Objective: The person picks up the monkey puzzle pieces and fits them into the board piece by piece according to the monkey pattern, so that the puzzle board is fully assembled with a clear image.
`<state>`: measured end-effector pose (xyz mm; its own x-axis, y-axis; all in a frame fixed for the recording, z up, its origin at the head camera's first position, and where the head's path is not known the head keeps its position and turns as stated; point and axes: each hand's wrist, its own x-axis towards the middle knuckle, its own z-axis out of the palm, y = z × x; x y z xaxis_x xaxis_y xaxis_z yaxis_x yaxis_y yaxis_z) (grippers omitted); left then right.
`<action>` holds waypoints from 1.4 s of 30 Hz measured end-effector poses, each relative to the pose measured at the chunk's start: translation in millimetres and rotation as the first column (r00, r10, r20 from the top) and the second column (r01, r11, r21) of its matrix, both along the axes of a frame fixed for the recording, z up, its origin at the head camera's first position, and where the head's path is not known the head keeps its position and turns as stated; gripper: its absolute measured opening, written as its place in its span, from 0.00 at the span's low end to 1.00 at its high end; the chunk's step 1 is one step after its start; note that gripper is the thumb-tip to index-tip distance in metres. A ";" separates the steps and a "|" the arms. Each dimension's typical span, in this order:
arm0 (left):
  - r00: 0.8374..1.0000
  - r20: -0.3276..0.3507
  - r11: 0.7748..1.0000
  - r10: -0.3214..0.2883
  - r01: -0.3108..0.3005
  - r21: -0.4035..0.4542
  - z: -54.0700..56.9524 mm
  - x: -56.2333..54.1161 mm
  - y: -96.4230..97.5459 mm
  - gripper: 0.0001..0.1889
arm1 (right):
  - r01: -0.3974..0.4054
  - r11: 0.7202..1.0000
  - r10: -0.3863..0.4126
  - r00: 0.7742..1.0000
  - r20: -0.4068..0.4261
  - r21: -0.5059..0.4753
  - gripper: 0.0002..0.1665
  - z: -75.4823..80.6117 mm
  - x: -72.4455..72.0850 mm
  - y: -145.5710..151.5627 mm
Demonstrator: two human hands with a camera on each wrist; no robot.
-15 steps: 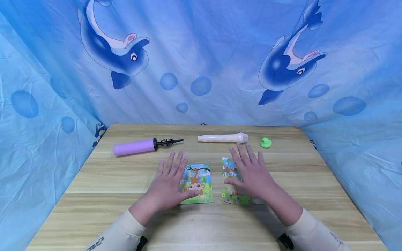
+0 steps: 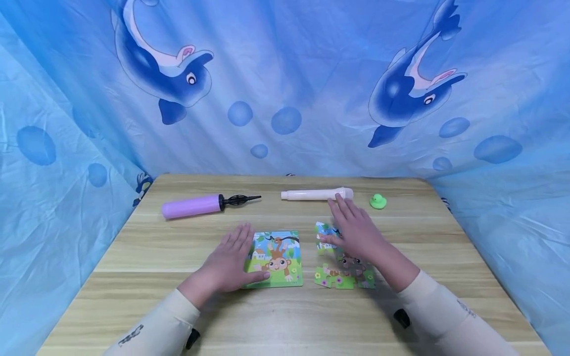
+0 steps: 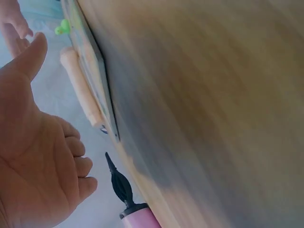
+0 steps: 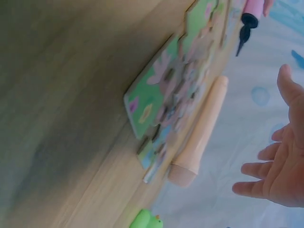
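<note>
My left hand (image 2: 224,259) hovers with straight fingers over the left edge of a square monkey picture board (image 2: 285,277), its thumb stretched across the picture. In the left wrist view the palm of that left hand (image 3: 38,161) is bare and stands off the tabletop. To the right of the board lie several loose jigsaw pieces (image 2: 340,282) with a similar monkey print. My right hand (image 2: 360,237) is held above them and hides some of their upper part. Seen from the right wrist, the right hand (image 4: 285,156) has spread fingers, apart from the jigsaw pieces (image 4: 152,90), and holds nothing.
Behind the board lies a purple balloon pump (image 2: 193,206) with a black nozzle. A pale toy microphone (image 2: 311,195) and a small green duck (image 2: 377,201) are farther back. A blue dolphin-print curtain (image 2: 285,74) encloses the wooden table (image 2: 276,321).
My left hand has shifted left, uncovering more of the monkey board. The right hand has moved slightly up, and more of the lower jigsaw pieces shows.
</note>
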<state>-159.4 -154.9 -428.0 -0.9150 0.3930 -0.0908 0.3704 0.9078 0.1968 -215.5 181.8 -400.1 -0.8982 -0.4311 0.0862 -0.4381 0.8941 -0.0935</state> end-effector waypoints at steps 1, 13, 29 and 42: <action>1.000 0.011 1.000 -0.006 0.006 -0.012 -0.2 0.1 -0.8 0.61 | 0.000 1.000 0.000 1.000 0.023 0.003 0.59 -0.8 -2.8 -1.0; 0.995 0.101 0.996 -0.028 0.035 -0.077 -5.6 2.0 -7.9 0.55 | -0.044 0.989 0.017 0.983 0.180 0.145 0.43 -20.0 -33.0 -13.1; 0.991 0.132 0.997 -0.010 0.019 -0.070 0.3 -4.0 -4.9 0.54 | -0.067 0.992 0.050 0.987 0.150 0.110 0.20 -23.0 -53.1 -18.1; 0.987 0.159 0.999 -0.002 0.008 -0.039 -5.1 0.6 -8.1 0.55 | -0.329 0.944 0.328 0.942 0.070 0.005 0.22 -17.9 -42.2 -64.4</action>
